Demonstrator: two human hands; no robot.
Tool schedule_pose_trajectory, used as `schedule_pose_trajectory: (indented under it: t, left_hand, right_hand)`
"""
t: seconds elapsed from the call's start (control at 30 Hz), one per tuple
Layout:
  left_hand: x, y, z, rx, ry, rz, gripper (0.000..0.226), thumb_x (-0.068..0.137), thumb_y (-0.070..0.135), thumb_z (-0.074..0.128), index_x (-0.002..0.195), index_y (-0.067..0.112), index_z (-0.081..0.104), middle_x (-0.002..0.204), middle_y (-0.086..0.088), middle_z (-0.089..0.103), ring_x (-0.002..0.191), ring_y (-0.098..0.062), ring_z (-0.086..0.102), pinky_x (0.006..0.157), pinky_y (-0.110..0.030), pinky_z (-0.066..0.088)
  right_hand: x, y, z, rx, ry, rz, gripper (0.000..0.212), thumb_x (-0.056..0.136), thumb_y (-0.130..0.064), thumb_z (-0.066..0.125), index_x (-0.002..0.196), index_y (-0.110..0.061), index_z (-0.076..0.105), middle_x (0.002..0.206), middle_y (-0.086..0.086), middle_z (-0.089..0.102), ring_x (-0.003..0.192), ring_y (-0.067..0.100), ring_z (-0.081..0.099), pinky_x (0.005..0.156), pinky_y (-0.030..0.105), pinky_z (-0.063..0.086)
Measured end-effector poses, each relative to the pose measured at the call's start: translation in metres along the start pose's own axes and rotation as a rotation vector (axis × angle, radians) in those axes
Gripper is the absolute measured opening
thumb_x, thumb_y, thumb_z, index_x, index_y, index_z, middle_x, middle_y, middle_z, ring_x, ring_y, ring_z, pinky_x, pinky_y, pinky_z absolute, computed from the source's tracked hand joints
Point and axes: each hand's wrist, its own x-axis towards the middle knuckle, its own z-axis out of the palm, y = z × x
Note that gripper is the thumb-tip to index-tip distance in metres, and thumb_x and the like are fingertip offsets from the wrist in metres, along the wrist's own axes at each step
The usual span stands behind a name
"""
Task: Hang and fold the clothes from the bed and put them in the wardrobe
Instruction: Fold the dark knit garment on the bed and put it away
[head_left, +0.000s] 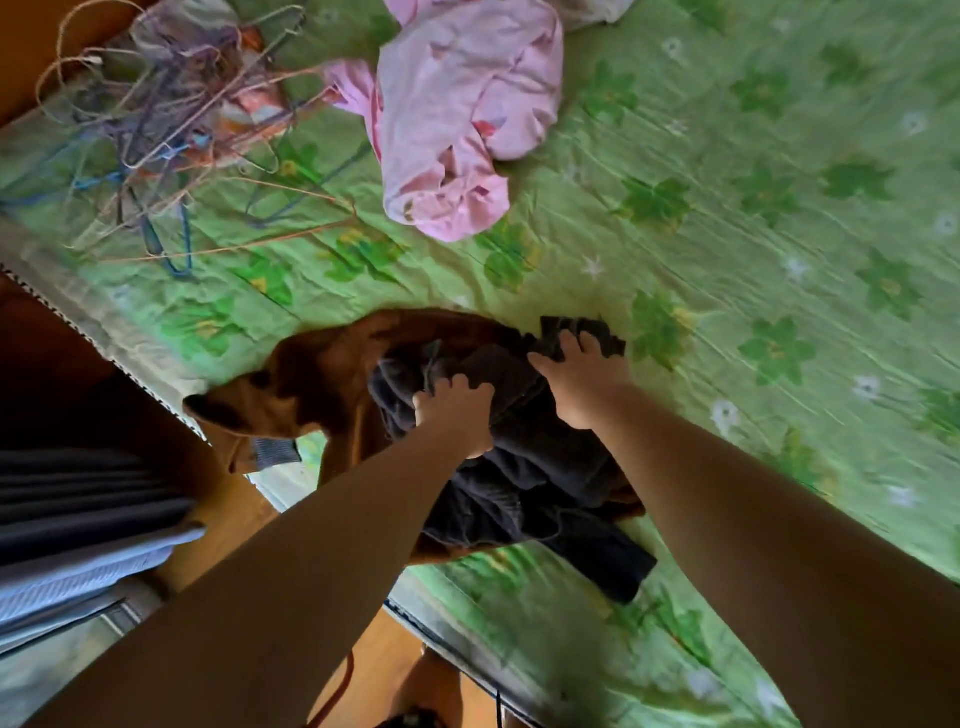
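A dark grey garment (535, 483) lies bunched on top of a brown garment (322, 364) near the bed's near edge. My left hand (457, 415) grips a fold of the dark garment with curled fingers. My right hand (576, 379) holds the same garment farther along, fingers curled over its upper edge. A crumpled pink garment (462, 119) lies farther back on the green flowered bedsheet (753, 234). A tangle of wire hangers (171, 130) lies at the bed's far left.
Folded striped blue-grey fabric (88, 525) sits at the left beside the bed, over a wooden surface (228, 499). A pale cloth (597, 10) shows at the top edge. The bed's edge (104, 332) runs diagonally from left to bottom centre.
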Motion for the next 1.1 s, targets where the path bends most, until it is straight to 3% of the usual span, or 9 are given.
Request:
schedule_pose_trajectory:
  t: [0.1,0.2,0.3,0.4,0.53,0.67,0.87,1.03,1.1]
  left_hand:
    - [0.010,-0.002,0.012,0.044,0.103,0.011,0.059,0.085,0.030,0.072,0.134,0.022,0.041,0.129,-0.011,0.047,0.125,-0.036,0.041,0.106,-0.058,0.034]
    - [0.015,-0.005,0.016,0.027,0.188,0.049,0.059,0.084,0.026,0.071,0.130,0.016,0.036,0.116,-0.010,0.058,0.115,-0.035,0.051,0.100,-0.051,0.042]
    - [0.017,-0.007,0.006,-0.213,0.179,0.076,0.054,0.086,0.023,0.065,0.130,0.011,0.037,0.111,-0.011,0.058,0.101,-0.033,0.058,0.073,-0.039,0.047]
    - [0.011,-0.001,-0.013,-0.287,0.234,0.152,0.032,0.091,0.026,0.060,0.118,0.011,0.053,0.105,-0.007,0.053,0.099,-0.029,0.058,0.075,-0.032,0.042]
    - [-0.013,0.018,-0.051,-0.399,0.360,0.293,0.014,0.092,0.021,0.057,0.103,0.012,0.061,0.098,-0.001,0.040,0.085,-0.023,0.048,0.073,-0.030,0.033]
    - [-0.054,0.043,-0.107,-0.442,0.468,0.430,0.016,0.088,0.016,0.057,0.101,0.009,0.063,0.089,-0.006,0.060,0.086,-0.027,0.057,0.068,-0.032,0.034]
    - [-0.132,0.084,-0.204,-0.405,0.631,0.571,0.015,0.090,0.027,0.058,0.105,0.023,0.057,0.080,0.003,0.059,0.080,-0.027,0.061,0.064,-0.030,0.036]
    - [-0.215,0.143,-0.281,-0.121,0.623,0.887,0.063,0.072,0.070,0.070,0.118,0.038,0.043,0.092,0.010,0.062,0.076,-0.013,0.060,0.064,-0.030,0.045]
    - [-0.247,0.166,-0.307,0.052,0.671,0.972,0.060,0.073,0.061,0.074,0.119,0.038,0.042,0.095,0.007,0.064,0.083,-0.018,0.063,0.064,-0.030,0.043]
  right_hand:
    - [0.019,-0.002,0.016,-0.132,-0.060,-0.039,0.062,0.096,-0.016,0.053,0.152,-0.035,0.035,0.168,0.009,-0.009,0.152,0.040,-0.015,0.118,0.068,0.005]
    - [0.018,0.001,0.028,-0.201,-0.099,-0.060,0.051,0.095,-0.020,0.054,0.145,-0.031,0.049,0.160,0.005,0.034,0.154,0.034,-0.001,0.113,0.074,-0.008]
    - [0.006,0.006,0.030,-0.005,-0.097,-0.036,0.068,0.095,-0.022,0.054,0.155,-0.028,0.022,0.125,0.006,0.061,0.130,0.034,0.046,0.113,0.070,0.018]
    - [-0.008,0.007,0.023,0.232,-0.076,-0.037,0.088,0.096,-0.028,0.056,0.157,-0.039,-0.006,0.121,0.010,0.054,0.093,0.031,0.059,0.085,0.050,0.052]
    - [-0.034,0.013,0.004,0.339,0.090,-0.016,0.064,0.098,-0.042,0.056,0.155,-0.030,0.029,0.138,0.014,0.043,0.120,0.038,0.050,0.094,0.049,0.051]
    - [-0.086,0.039,-0.034,0.489,0.337,0.085,0.037,0.093,-0.040,0.058,0.124,-0.020,0.063,0.123,0.010,0.055,0.113,0.035,0.055,0.093,0.041,0.049]
    - [-0.207,0.102,-0.101,0.799,0.639,0.226,0.015,0.096,-0.030,0.057,0.100,-0.016,0.058,0.083,0.010,0.065,0.085,0.034,0.065,0.067,0.035,0.043]
    - [-0.326,0.145,-0.162,0.717,0.890,0.269,0.013,0.096,-0.028,0.058,0.098,-0.015,0.057,0.089,0.015,0.067,0.086,0.036,0.062,0.064,0.033,0.035]
    - [-0.379,0.164,-0.180,0.604,0.909,0.305,0.019,0.094,-0.035,0.059,0.098,-0.016,0.059,0.090,0.014,0.067,0.087,0.036,0.062,0.064,0.035,0.038]
